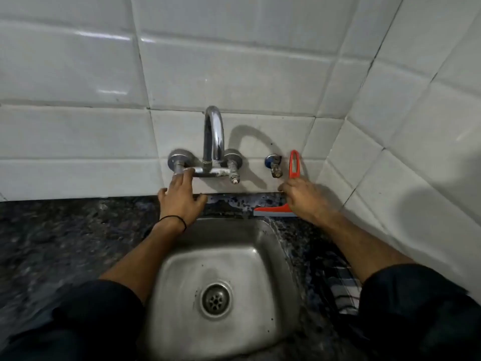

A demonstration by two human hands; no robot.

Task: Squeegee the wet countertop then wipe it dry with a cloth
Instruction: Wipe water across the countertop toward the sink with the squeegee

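Observation:
My right hand [303, 198] grips a red squeegee [276, 211] by its handle, whose red loop sticks up above my fingers. Its grey blade rests on the dark speckled countertop [65, 243] behind the sink's back right corner, close to the wall. My left hand [181, 198] reaches the chrome tap [213, 142], fingers on the left knob under the pipe. A striped cloth [343, 290] lies on the counter to the right of the sink, partly hidden by my right sleeve.
A steel sink [182, 269] with a round drain sits in front of me. White tiled walls meet in a corner at the right. A small angle valve [274, 165] sticks out of the wall beside the squeegee handle.

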